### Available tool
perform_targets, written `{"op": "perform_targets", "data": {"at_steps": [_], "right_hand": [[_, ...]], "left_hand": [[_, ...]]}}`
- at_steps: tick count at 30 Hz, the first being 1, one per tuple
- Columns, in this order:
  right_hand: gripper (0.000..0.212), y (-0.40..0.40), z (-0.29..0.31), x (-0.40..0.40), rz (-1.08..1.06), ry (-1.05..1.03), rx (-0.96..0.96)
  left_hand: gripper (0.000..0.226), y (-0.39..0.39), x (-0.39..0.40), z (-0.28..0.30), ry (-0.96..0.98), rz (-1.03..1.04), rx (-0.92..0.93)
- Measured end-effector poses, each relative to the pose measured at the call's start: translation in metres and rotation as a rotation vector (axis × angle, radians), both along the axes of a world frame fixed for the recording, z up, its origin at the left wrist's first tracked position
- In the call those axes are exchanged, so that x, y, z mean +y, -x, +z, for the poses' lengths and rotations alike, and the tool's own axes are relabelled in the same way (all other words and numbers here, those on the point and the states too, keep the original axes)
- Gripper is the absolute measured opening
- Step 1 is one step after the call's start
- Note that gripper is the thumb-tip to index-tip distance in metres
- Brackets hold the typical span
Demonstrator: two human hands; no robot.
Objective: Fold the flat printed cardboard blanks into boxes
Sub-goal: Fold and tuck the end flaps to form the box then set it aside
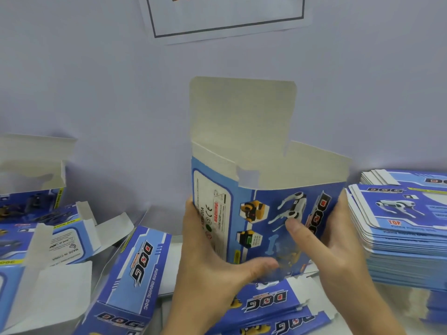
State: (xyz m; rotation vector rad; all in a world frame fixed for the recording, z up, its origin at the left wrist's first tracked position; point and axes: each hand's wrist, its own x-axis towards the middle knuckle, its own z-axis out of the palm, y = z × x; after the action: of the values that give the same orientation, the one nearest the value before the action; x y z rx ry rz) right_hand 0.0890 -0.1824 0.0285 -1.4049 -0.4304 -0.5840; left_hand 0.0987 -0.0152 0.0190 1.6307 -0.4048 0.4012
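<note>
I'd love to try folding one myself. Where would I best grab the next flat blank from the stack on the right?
Probably by a protruding flap at the stack of flat blanks, coming from its left side. There the stepped edges fan out toward the right hand, so one sheet can likely be pinched and slid off alone.

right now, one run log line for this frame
step: box erected, top open | left hand: grips box | right hand: grips box | lid flap: upright | flat blanks: stacked right

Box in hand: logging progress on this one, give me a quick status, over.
Left hand and right hand both grip the box, held upright. Top open, lid flap standing. Flat blanks stacked right, folded boxes left. Nothing in the way.
</note>
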Motion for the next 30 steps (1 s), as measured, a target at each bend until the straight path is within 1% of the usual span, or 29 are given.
{"op": "perform_targets", "data": {"at_steps": [2,3,5,7,9,11,12,14,15,17,18,21,22,24,25,27,28,30], "right_hand": [[0.070,0.002,0.003,0.006,0.098,0.033,0.002],[0.070,0.003,0.004,0.008,0.130,0.053,-0.002],[0.069,0.006,0.009,0.009,0.156,0.094,-0.002],[0.067,0.010,0.015,0.006,0.146,0.129,-0.021],[0.075,0.015,0.023,0.003,0.085,0.138,-0.043],[0.081,0.020,0.030,0.004,0.092,0.066,-0.085],[0.077,0.022,0.034,0.004,0.087,0.048,-0.107],[0.063,0.023,0.039,0.004,0.032,0.081,-0.129],[0.061,0.021,0.038,0.003,0.035,0.082,-0.095],[0.065,0.016,0.036,-0.001,0.102,0.029,0.077],[0.065,0.014,0.035,-0.003,0.140,0.003,0.165],[0.058,0.014,0.032,-0.006,0.202,-0.002,0.316],[0.057,0.016,0.030,-0.007,0.223,-0.027,0.340],[0.055,0.007,0.033,-0.003,0.229,-0.077,0.373],[0.048,0.002,0.033,-0.002,0.204,-0.090,0.395],[0.019,-0.010,0.038,0.001,0.124,-0.070,0.411],[0.018,-0.010,0.042,0.002,0.107,-0.046,0.397],[0.036,-0.005,0.053,0.006,0.124,-0.047,0.378]], "left_hand": [[0.112,0.002,-0.002,0.001,0.014,-0.072,0.021],[0.105,0.004,-0.003,0.003,0.014,-0.064,0.013],[0.083,0.008,-0.002,0.009,0.025,0.007,-0.016],[0.070,0.012,0.001,0.016,0.062,0.056,-0.026],[0.059,0.018,0.001,0.025,0.122,0.022,0.016],[0.044,0.027,-0.003,0.035,0.149,-0.005,0.046],[0.039,0.030,-0.004,0.039,0.140,0.014,0.036],[0.038,0.033,-0.004,0.042,0.104,0.047,0.050],[0.037,0.032,-0.004,0.042,0.078,0.033,0.073],[0.032,0.027,-0.001,0.039,0.014,-0.047,0.156],[0.034,0.024,0.001,0.037,-0.005,-0.080,0.216],[0.059,0.019,0.001,0.032,-0.039,-0.124,0.379],[0.065,0.018,0.001,0.031,0.005,-0.097,0.391],[0.078,0.016,0.002,0.030,0.163,-0.003,0.333],[0.085,0.016,0.003,0.031,0.232,0.035,0.289],[0.088,0.019,0.005,0.037,0.315,0.015,0.275],[0.085,0.021,0.006,0.041,0.316,-0.018,0.286],[0.075,0.028,0.011,0.049,0.298,-0.065,0.267]]}}
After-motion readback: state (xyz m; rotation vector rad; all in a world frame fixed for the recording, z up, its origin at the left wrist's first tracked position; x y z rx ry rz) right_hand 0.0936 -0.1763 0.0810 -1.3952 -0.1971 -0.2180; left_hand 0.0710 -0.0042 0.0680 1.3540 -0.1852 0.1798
